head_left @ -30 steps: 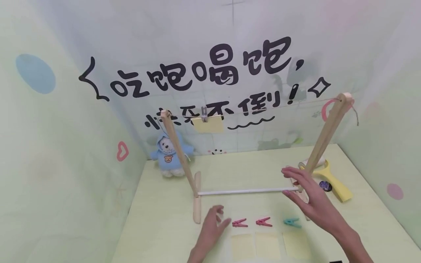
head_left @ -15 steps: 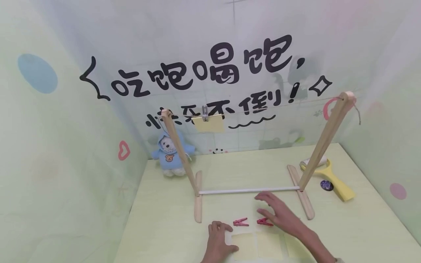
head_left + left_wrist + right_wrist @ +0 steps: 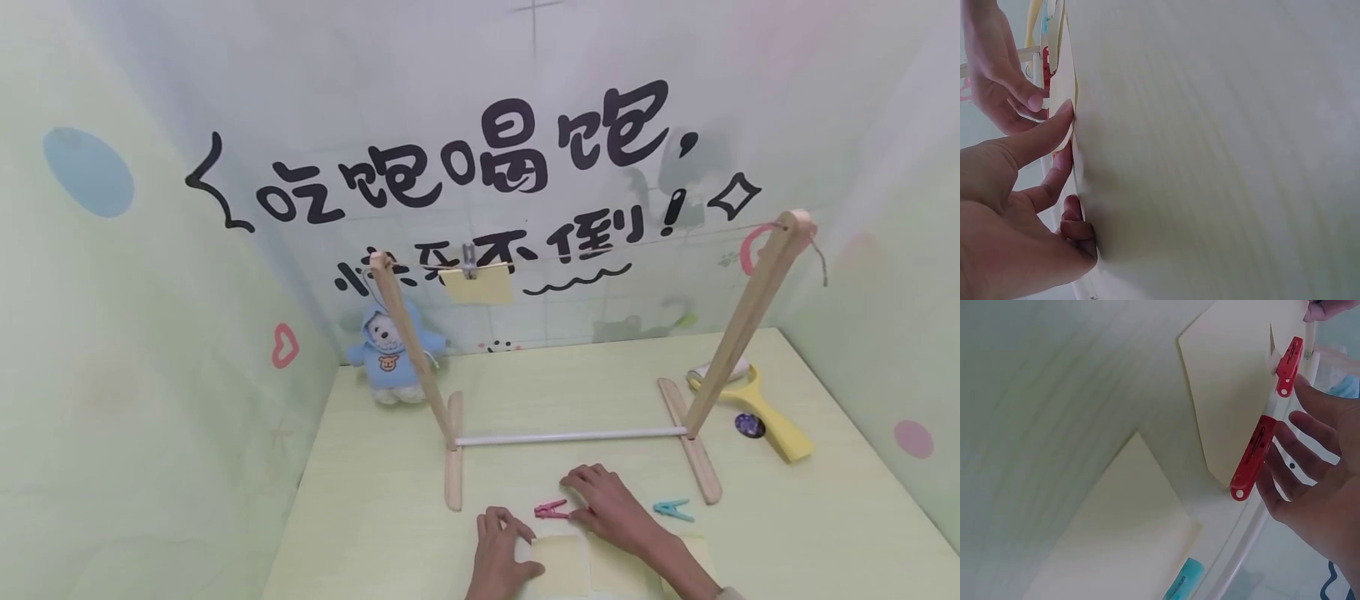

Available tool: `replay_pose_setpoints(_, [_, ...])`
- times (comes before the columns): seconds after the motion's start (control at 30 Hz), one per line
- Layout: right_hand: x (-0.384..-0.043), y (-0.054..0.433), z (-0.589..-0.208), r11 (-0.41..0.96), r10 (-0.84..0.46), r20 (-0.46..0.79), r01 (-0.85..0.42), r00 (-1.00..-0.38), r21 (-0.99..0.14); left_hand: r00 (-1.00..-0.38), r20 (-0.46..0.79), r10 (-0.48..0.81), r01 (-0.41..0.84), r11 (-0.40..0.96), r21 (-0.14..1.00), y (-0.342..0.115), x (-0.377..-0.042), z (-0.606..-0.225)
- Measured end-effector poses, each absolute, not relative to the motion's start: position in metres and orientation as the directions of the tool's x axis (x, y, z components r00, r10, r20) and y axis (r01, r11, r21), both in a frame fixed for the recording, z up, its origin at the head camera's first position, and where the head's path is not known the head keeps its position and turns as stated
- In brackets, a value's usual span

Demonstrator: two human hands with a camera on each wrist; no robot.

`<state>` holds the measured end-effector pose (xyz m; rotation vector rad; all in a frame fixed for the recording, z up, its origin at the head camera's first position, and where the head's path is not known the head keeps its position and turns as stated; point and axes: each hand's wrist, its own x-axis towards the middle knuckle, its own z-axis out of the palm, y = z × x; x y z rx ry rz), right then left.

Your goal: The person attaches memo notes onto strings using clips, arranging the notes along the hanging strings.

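Observation:
My left hand point(image 3: 498, 554) lies at the left edge of the leftmost pale yellow note point(image 3: 561, 565). In the left wrist view its thumb and forefinger touch the note's edge; no firm pinch shows. My right hand point(image 3: 611, 508) hovers over the row of clothespins, fingers loosely bent and apart. Its thumb is close to the left red clothespin point(image 3: 1289, 367), its fingers beside the second red clothespin point(image 3: 1254, 459), which the hand covers in the head view. A teal clothespin point(image 3: 673, 510) lies to the right. Two more notes, partly hidden by the right arm, lie alongside.
Behind the hands stands a wooden frame point(image 3: 738, 333) with a white rod point(image 3: 570, 437) and a string. From the string hangs a yellow note point(image 3: 483, 287) in a grey clip point(image 3: 469, 261). A plush bear point(image 3: 392, 358) and a yellow-handled roller point(image 3: 772, 417) flank it.
My right hand has come from the frame's right post, left and down to the red clothespins. My left hand has moved down and right to the leftmost note.

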<state>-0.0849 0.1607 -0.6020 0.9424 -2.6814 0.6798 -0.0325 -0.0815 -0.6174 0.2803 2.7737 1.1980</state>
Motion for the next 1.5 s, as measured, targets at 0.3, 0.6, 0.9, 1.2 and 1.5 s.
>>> replay_pose_setpoints(0.3, [-0.082,0.155,-0.614,0.727,-0.526,0.341,-0.619,-0.78,-0.295,-0.978,0.049,0.204,0.177,0.675,0.717,-0.082,-0.032,-0.634])
replay_pose_setpoints(0.6, [-0.083,0.154,-0.622,0.715,-0.494,0.447,-0.641,-0.746,-0.279,-0.957,0.209,0.202,0.291,0.676,0.677,-0.083,-0.032,-0.651])
replay_pose_setpoints(0.9, [-0.084,0.158,-0.629,0.693,-0.462,0.484,-0.643,-0.743,-0.325,-0.949,0.258,0.178,0.307,0.695,0.65,-0.08,-0.03,-0.65])
replay_pose_setpoints(1.2, [-0.084,0.163,-0.618,0.479,-0.371,0.458,-0.589,-0.808,-0.651,-0.956,0.253,0.151,0.287,0.678,0.677,-0.077,-0.026,-0.644])
replay_pose_setpoints(1.5, [-0.092,0.171,-0.589,0.377,-0.313,0.434,-0.53,-0.845,-0.76,-0.982,-0.059,0.179,0.02,0.412,0.911,-0.085,-0.04,-0.65])
